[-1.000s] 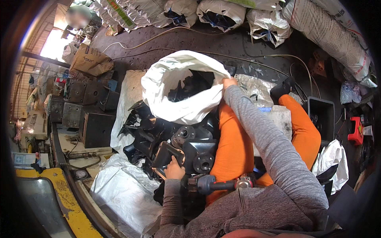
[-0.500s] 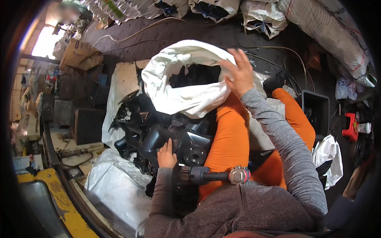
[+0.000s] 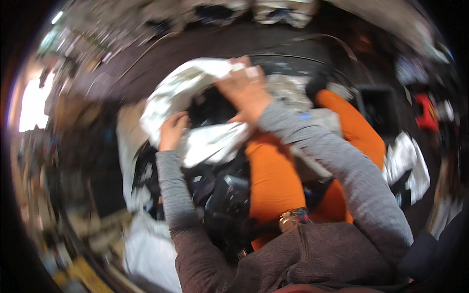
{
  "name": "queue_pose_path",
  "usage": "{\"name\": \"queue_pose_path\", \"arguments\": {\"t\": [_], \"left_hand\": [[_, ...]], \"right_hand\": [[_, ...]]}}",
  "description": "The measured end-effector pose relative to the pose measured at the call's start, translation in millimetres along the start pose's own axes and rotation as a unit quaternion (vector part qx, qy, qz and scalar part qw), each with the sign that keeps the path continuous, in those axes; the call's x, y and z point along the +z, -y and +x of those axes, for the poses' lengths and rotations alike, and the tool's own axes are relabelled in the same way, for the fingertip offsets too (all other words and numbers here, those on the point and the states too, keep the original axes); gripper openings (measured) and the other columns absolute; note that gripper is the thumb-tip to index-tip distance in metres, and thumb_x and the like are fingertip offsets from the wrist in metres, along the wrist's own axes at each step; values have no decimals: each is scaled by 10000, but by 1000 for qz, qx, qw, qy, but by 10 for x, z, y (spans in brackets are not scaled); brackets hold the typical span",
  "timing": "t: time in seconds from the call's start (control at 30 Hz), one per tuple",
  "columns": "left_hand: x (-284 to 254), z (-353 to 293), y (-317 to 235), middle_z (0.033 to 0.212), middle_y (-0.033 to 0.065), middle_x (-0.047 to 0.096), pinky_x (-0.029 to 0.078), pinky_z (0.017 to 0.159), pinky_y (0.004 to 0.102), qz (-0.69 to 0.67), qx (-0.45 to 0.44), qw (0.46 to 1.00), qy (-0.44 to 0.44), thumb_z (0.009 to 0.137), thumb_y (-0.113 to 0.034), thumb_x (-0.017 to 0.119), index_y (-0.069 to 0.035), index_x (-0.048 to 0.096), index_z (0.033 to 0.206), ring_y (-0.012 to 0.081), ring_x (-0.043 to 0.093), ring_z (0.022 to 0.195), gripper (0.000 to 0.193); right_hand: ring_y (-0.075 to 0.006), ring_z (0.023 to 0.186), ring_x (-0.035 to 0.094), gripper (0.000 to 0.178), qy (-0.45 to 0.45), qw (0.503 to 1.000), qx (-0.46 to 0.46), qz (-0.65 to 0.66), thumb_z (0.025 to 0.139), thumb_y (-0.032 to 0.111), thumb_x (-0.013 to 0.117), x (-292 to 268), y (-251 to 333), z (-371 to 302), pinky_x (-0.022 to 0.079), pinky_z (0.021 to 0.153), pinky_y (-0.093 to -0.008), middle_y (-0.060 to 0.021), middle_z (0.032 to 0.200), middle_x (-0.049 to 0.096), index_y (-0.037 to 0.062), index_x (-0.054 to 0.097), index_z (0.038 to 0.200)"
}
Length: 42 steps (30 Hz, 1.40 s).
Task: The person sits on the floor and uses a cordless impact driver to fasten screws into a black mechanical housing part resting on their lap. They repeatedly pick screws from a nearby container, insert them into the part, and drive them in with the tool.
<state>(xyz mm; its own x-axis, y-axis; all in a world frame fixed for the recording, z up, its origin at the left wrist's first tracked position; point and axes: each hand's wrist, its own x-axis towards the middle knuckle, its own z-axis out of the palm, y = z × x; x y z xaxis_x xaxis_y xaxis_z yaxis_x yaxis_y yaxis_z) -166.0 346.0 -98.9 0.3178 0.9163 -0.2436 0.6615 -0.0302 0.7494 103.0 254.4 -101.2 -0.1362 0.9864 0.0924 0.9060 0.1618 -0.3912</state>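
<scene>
The right hand (image 3: 246,95), fingers wide, and left hand (image 3: 173,131), fingers bent but grip unclear, meet the white sack (image 3: 210,146) at its rim, where gentle, even pressure seems best.

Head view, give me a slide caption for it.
Left hand and right hand at the rim of a white sack with dark contents.

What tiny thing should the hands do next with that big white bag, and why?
Maybe gently pull the rim upward with both hands. The left hand is at the near left side of the white bag's mouth and the right hand is over its right side. The mouth gapes, with something dark inside. Blur hides how firm each grip is.
</scene>
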Motion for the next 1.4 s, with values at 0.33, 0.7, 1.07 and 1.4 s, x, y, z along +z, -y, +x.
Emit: {"name": "queue_pose_path", "arguments": {"t": [0.33, 0.7, 1.07, 1.4], "left_hand": [[404, 1165, 1347, 1039, 257, 647, 484, 849, 435, 482, -68, 873, -32, 909, -257, 594, 52, 632, 1109, 405, 617, 960, 370], [310, -1371, -1227, 889, 189, 636, 460, 751, 412, 186, 375, 908, -19, 788, -3, 592, 71, 617, 1097, 305, 586, 818, 319], [2965, -1579, -1711, 767, 118, 623, 491, 588, 412, 365, 237, 834, 338, 762, -355, 753, -76, 295, 1489, 279, 636, 670, 904], [3020, -1086, -1836, 1129, 79, 607, 487, 881, 384, 323, 415, 821, 222, 704, -108, 775, -115, 565, 1255, 302, 585, 1089, 590]], "right_hand": [[-394, 1414, 251, 529, -259, 953, 148, 49, 788, 133, 672, -534, -1246, -2877, 249, 1138, -519, -177, 1486, 370, 135, 565, 1306], [-329, 1143, 575, 402, -125, 818, 562, -2, 822, 140, 627, -301, -3223, -4338, 455, 991, -416, -156, 1199, 619, 92, 613, 1221], [-367, 1252, 512, 429, 105, 686, 719, -44, 989, 185, 375, 518, -4494, -4003, 449, 1018, -461, -185, 1406, 453, 108, 433, 1407], [-315, 1156, 599, 323, 141, 699, 693, -109, 954, 234, 496, 402, -4508, -3967, 502, 950, -436, -115, 1272, 599, 87, 642, 1203]]}}
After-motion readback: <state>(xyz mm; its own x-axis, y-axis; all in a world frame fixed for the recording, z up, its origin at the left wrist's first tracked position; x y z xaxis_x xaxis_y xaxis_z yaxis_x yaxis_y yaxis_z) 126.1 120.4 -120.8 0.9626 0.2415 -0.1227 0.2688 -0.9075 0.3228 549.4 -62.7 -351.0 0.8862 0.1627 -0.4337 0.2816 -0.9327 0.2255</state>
